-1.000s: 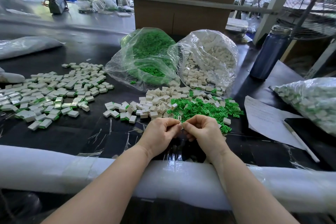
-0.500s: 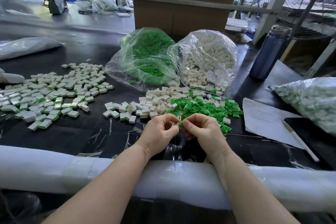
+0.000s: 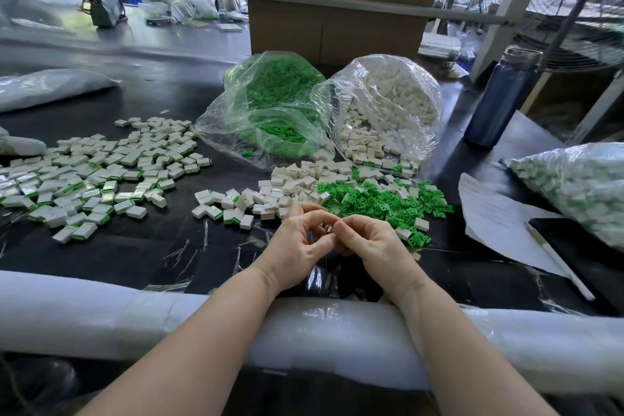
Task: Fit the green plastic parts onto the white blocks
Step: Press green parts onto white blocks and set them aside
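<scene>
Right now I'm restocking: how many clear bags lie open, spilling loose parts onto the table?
2. The bag of green parts lies behind the hands, left; the bag of white blocks touches its right side. Others look closed.

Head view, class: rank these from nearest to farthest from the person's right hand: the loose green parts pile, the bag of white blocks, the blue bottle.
1. The loose green parts pile, on the table just beyond the right hand.
2. The bag of white blocks, farther back, behind that pile.
3. The blue bottle, at the far right edge of the table.
</scene>
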The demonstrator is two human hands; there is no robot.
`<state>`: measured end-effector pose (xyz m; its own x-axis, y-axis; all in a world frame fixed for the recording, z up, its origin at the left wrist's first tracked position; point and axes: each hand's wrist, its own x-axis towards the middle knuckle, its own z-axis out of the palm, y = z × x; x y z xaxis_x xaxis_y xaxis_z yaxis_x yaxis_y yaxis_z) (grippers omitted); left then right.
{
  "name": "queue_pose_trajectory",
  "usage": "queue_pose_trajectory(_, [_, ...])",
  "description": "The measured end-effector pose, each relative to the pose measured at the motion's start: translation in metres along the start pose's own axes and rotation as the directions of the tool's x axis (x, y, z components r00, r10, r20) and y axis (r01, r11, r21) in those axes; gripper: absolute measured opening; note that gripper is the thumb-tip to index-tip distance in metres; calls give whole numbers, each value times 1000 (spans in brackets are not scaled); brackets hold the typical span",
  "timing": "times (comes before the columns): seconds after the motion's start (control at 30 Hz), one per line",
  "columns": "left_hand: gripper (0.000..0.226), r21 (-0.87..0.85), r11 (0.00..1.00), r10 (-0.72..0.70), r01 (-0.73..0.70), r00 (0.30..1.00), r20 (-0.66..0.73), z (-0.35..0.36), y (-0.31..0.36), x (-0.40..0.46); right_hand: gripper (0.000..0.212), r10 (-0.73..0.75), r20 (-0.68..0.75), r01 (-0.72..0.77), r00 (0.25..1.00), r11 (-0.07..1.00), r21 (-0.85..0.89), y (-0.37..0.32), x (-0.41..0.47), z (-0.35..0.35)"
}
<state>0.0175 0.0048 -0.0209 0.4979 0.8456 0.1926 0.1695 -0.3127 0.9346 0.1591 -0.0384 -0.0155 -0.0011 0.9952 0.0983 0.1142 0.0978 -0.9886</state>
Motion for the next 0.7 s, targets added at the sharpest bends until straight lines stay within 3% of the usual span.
queue_pose_trajectory(0.3, [18, 2, 1000, 7, -7, 1000, 27, 0, 3, -1, 9, 28, 28, -30, 999, 996, 79, 3, 0, -2])
queue_pose_trajectory(0.7, [13, 35, 999, -5, 3, 997, 71, 0, 4, -2, 21, 59, 42, -64, 997, 988, 138, 4, 0, -4])
